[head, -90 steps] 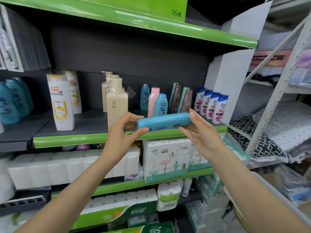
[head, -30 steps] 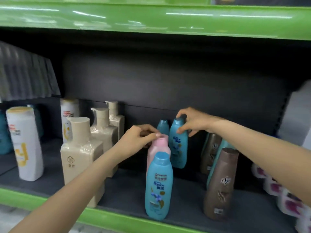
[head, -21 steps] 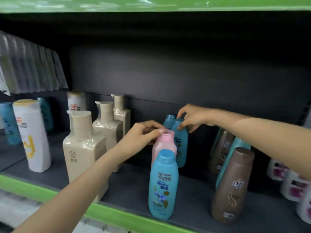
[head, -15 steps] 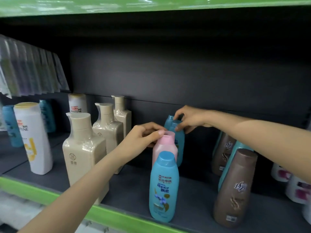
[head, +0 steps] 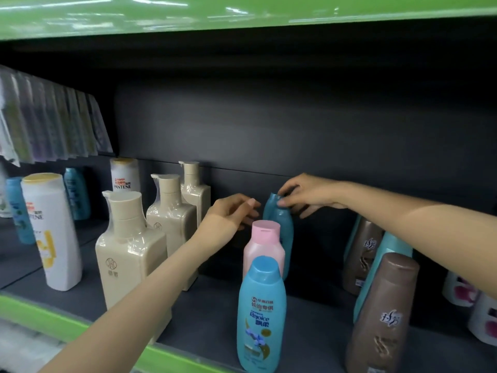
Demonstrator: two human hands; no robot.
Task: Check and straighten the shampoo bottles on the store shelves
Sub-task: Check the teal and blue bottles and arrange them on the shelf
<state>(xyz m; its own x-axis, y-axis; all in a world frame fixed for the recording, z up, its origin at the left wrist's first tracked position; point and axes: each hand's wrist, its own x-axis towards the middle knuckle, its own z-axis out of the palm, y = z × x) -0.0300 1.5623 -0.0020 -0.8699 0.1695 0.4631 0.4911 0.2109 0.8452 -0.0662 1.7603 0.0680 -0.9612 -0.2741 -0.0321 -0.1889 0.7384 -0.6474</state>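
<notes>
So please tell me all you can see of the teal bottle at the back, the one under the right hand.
The teal bottle looks like smooth plastic, with rounded shoulders narrowing to a cap of the same colour. It stands about upright, deep on the dark shelf, behind the pink bottle, which hides its lower part. The right hand pinches its top. The left hand hovers close beside it; contact cannot be told.

A row of clear-wrapped packets [head: 51,122] hangs at the upper left, blurred beyond reading. A dark grey back panel [head: 295,125] runs behind the display. Below the green edge at the lower left, white packaged goods [head: 24,351] show indistinctly.
</notes>
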